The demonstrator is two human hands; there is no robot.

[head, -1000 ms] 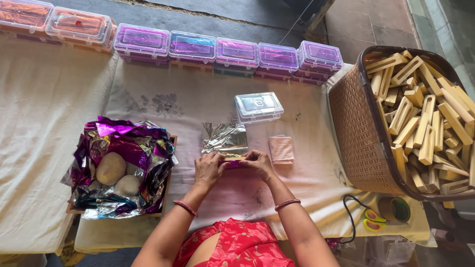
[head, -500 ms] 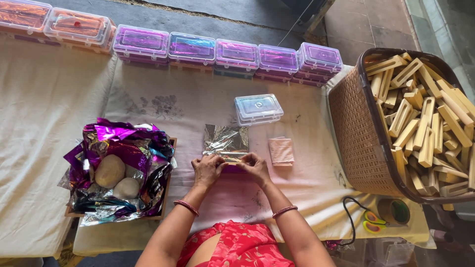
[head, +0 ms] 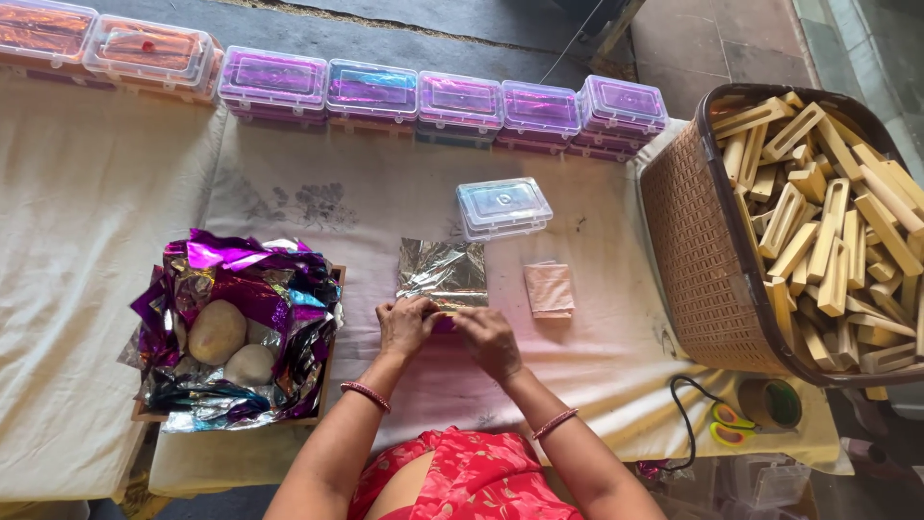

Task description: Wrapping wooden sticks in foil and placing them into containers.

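Observation:
My left hand [head: 406, 325] and my right hand [head: 486, 339] sit side by side on the near edge of a silver foil sheet [head: 445, 270] spread on the cloth-covered table [head: 318, 202]. Both hands pinch the foil's edge over something small and purple that is mostly hidden under the fingers. A small clear plastic box [head: 502, 206] stands just beyond the foil. To the right of the foil lies a folded pinkish cloth pad [head: 550, 289].
A tray of crumpled purple and silver foil [head: 241, 327] with two pale round stones sits at the left. A brown woven basket [head: 698, 260] of wooden blocks stands at the right. Several clear boxes [head: 462, 101] line the far edge. Scissors [head: 727, 422] and a tape roll lie near right.
My hands stay on the foil's near edge and have shifted slightly while working it. The foil sheet lies a little flatter than before.

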